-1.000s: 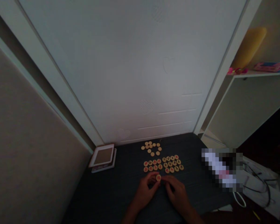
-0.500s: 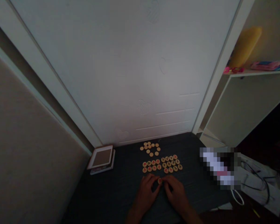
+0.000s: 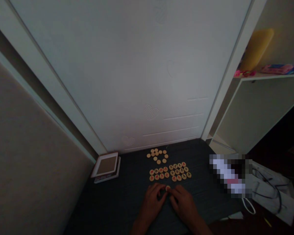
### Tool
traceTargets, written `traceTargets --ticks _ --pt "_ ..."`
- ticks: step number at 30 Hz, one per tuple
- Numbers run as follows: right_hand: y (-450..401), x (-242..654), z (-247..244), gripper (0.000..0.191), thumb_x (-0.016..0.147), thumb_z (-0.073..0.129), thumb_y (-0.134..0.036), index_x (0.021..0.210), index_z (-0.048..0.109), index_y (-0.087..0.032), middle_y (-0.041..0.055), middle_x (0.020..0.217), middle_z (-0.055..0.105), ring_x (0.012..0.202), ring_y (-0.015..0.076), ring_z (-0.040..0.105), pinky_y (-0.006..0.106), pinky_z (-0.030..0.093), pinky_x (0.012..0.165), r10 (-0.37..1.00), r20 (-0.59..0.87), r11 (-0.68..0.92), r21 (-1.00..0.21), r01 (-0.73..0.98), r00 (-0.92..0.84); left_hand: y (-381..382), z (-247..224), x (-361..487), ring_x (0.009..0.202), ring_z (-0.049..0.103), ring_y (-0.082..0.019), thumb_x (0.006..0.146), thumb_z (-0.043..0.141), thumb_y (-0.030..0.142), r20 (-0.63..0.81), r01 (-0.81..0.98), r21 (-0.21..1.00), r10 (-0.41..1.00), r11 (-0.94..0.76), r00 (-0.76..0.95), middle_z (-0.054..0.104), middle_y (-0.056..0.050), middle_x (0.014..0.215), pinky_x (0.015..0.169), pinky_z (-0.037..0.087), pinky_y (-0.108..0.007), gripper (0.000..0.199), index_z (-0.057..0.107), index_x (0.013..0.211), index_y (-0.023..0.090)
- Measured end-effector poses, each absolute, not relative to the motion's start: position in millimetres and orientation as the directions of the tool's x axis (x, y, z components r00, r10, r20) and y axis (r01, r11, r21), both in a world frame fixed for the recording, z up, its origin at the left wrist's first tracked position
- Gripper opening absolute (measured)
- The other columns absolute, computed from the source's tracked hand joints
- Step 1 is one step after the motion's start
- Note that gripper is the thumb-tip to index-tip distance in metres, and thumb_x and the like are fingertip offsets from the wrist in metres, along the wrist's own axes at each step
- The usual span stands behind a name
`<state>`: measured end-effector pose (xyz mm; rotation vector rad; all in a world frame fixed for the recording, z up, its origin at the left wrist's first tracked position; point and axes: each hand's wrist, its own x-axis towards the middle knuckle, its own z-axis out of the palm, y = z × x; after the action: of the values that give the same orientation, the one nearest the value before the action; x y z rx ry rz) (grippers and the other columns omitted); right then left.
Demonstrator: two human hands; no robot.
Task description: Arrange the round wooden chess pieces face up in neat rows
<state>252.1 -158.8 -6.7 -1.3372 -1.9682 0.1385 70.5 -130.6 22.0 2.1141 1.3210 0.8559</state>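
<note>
Between my two hands is a round wooden Chinese chess piece [image 3: 168,188] with a reddish mark on its face. My left hand [image 3: 152,200] pinches it from the left with thumb and fingers. From the right, the fingertips of my right hand [image 3: 183,202] press together against its lower edge. Just beyond the fingers, face-up Chinese chess pieces with red or black characters lie in two blocks of straight rows, a left block [image 3: 161,176] and a right block [image 3: 181,171]. Further back, several blank-side-up pieces [image 3: 158,162] are scattered loosely.
The dark tabletop [image 3: 127,199] meets a white panel [image 3: 137,81] at the back. At the left lie stacked frame-like items [image 3: 107,164]. A blurred-out pale object [image 3: 227,176] sits at the right edge, beside a white box [image 3: 274,192] with cables. Shelves [image 3: 264,76] stand further right.
My right fingertips have come in closer, under the chess piece, and now touch it. The piece has tilted or turned slightly. The rows and the scattered pieces stay as they were.
</note>
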Motion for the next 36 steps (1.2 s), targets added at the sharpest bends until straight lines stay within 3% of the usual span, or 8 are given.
traceTargets --ticks 8,20,28,36 --pt "-154.2 250.4 -13.3 0.050 0.088 0.052 -0.007 0.132 0.061 -0.028 0.0041 0.087 0.067 0.080 0.0204 0.068 0.031 0.058 0.074 0.864 0.482 0.391 -0.458 0.798 -0.146 -130.0 20.9 69.6 0.081 0.065 -0.021 0.091 0.062 0.022 0.245 0.606 0.680 0.907 -0.412 0.341 0.072 -0.003 0.091 0.083 0.052 -0.034 0.021 0.071 0.109 0.027" --pt "-148.7 248.6 -12.0 0.036 0.095 0.050 -0.015 0.126 0.062 -0.027 0.0080 0.107 0.068 0.097 0.0228 0.071 0.035 0.062 0.084 0.814 0.573 0.428 -0.479 0.766 -0.096 -131.3 25.1 69.6 0.083 0.065 -0.021 0.093 0.056 0.020 0.232 0.607 0.681 0.907 -0.410 0.352 0.072 -0.003 0.096 0.085 0.051 -0.035 0.021 0.071 0.106 0.027" --pt "-148.8 249.7 -15.8 0.043 0.094 0.051 -0.012 0.134 0.058 -0.027 0.0086 0.116 0.068 0.107 0.0243 0.068 0.039 0.059 0.093 0.826 0.547 0.430 -0.461 0.776 -0.133 -132.1 28.1 70.2 0.083 0.065 -0.021 0.095 0.053 0.019 0.237 0.604 0.685 0.909 -0.407 0.343 0.072 -0.003 0.097 0.087 0.051 -0.036 0.023 0.070 0.108 0.028" --pt "-150.5 248.6 -10.1 0.045 0.094 0.049 -0.013 0.137 0.056 -0.026 0.0097 0.116 0.068 0.110 0.0250 0.067 0.039 0.060 0.092 0.832 0.536 0.422 -0.445 0.790 -0.142 -132.4 28.0 70.7 0.086 0.066 -0.021 0.096 0.053 0.020 0.222 0.605 0.695 0.916 -0.390 0.335 0.072 -0.002 0.096 0.094 0.048 -0.040 0.022 0.070 0.107 0.028"
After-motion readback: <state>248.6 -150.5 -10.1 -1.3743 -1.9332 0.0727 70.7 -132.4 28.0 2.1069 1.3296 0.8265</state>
